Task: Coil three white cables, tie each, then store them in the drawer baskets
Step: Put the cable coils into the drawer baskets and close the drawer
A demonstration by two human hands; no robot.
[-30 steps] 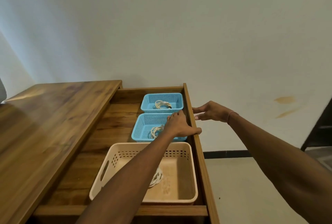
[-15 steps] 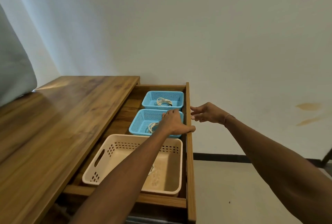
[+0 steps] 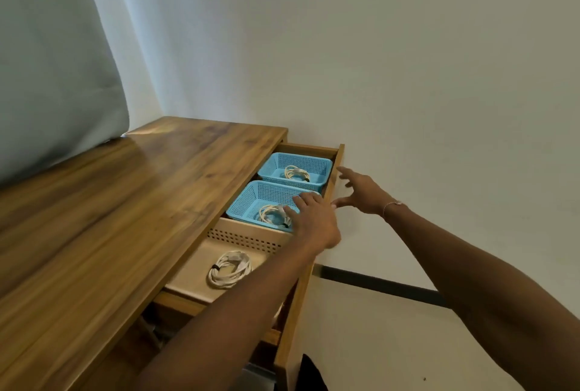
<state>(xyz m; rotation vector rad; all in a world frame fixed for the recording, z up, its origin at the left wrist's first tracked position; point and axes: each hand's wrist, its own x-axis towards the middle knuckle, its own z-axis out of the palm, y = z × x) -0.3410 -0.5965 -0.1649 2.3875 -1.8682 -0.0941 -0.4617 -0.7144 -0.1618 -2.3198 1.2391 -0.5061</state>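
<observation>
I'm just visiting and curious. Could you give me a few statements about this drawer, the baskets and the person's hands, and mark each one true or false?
1. Each of the three baskets holds a coiled white cable. True: the far blue basket, the near blue basket and the beige basket each hold one.
2. The drawer is fully shut. False: it stands partly open, with the baskets showing.
3. The right hand grips a cable. False: it is outside the drawer front, fingers spread, holding nothing.
4. The left hand is over the near blue basket, by the drawer front. True.
5. All three baskets are blue. False: the nearest is beige.
</observation>
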